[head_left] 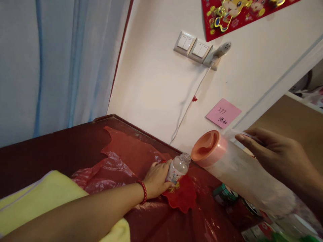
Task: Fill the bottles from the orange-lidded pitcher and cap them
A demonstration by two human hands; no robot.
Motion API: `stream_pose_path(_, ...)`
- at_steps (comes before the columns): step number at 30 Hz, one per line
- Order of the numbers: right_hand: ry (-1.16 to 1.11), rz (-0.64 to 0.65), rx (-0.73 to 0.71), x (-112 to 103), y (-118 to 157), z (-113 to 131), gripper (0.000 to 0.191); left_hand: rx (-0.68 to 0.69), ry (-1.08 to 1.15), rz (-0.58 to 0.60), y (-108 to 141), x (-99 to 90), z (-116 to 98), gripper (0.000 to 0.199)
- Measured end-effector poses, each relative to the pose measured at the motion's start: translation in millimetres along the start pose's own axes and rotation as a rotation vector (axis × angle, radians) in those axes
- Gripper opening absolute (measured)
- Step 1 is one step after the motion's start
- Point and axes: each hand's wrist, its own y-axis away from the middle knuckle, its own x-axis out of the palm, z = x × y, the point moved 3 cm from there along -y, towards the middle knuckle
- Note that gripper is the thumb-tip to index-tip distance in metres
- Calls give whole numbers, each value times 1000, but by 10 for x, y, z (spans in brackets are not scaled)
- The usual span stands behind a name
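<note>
Wearing a red bead bracelet, my left hand [156, 179] is wrapped round a small clear bottle [178, 167] with a printed label. The bottle is open at the top and tilts to the right. Tipped toward it is a large translucent pitcher [248, 178] with an orange rim; its spout is right at the bottle's mouth. My right hand [275, 151] grips the pitcher's handle, which is partly hidden by the fingers. A red scalloped dish [183, 198] lies under and beside the bottle. Whether liquid is flowing is too small to tell.
Red plastic film [131, 148] covers part of the dark red table [50, 151]. A yellow cloth [47, 195] lies at left. Cans [225, 194] stand under the pitcher at right. Behind are a wall with switches [193, 46], a cord and a pink note [223, 113].
</note>
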Motion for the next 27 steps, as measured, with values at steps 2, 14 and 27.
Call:
stream_pose_path(2, -2, -2, 4, 5, -4, 11, 61, -5, -1, 4, 1, -2, 0, 77)
stream_pose_path(14, -9, 14, 1, 7, -1, 12, 57, -3, 6, 4, -12, -18, -8, 77)
stream_pose_path(27, -5, 2, 7, 11, -7, 34, 55, -19, -24, 29, -4, -15, -17, 82)
